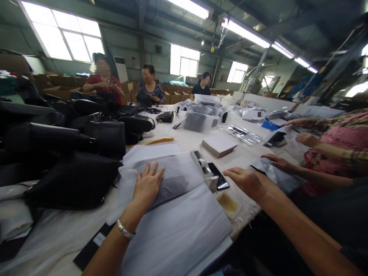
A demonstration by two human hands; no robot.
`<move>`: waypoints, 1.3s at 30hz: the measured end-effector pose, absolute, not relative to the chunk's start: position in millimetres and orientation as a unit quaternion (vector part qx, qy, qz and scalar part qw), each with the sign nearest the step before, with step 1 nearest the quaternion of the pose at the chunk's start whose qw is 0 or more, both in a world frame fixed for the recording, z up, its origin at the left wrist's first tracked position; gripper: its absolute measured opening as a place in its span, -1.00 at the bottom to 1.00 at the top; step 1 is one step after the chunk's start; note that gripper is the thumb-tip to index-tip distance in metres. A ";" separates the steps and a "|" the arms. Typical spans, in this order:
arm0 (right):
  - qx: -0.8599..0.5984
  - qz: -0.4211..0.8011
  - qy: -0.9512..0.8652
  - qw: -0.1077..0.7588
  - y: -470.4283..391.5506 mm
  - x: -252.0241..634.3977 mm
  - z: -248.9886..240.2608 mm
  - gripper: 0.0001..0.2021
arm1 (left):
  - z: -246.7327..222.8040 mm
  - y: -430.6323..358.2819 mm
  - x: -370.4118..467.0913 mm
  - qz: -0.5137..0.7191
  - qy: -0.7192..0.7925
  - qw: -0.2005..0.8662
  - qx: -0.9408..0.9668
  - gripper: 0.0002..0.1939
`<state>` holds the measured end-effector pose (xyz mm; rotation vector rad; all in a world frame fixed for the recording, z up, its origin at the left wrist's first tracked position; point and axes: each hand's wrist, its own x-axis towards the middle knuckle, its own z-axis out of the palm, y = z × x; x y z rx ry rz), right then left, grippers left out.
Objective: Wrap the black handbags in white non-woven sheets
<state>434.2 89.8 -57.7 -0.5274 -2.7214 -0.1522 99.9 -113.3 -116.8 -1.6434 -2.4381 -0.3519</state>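
My left hand (148,184), with a silver bracelet at the wrist, lies spread on white tissue paper (178,226). Under the thin sheet a flat dark object (174,186) shows through; the wrapping hides its details. On the right, my right hand (245,181) is raised beside a black phone (219,177), its fingers pressed together; whatever is between them is too small to make out. A tape dispenser (202,166) stands between the wrapped object and the phone. Below the phone sits a small tub of yellowish material (228,204).
Black bags (71,180) are heaped at left. A stack of boards (219,145) lies past the dispenser. Bagged items (198,120) and clear plastic (241,134) are farther back. Other people's hands (280,163) work at right; three people sit across the table.
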 end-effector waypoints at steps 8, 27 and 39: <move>-0.045 0.027 -0.993 0.104 105.2 306.6 -33.1 -0.74 | -113.9 -113.0 101.8 -0.122 -0.829 0.072 -0.540 -0.57; -0.002 -0.059 -0.997 -0.042 136.8 139.9 -34.0 -0.55 | -115.3 -109.4 100.0 -0.121 -0.832 0.066 -0.537 -0.57; -0.307 0.032 -0.943 0.127 168.4 237.9 -54.5 -0.74 | -114.5 -110.7 97.4 -0.123 -0.832 0.061 -0.538 -0.57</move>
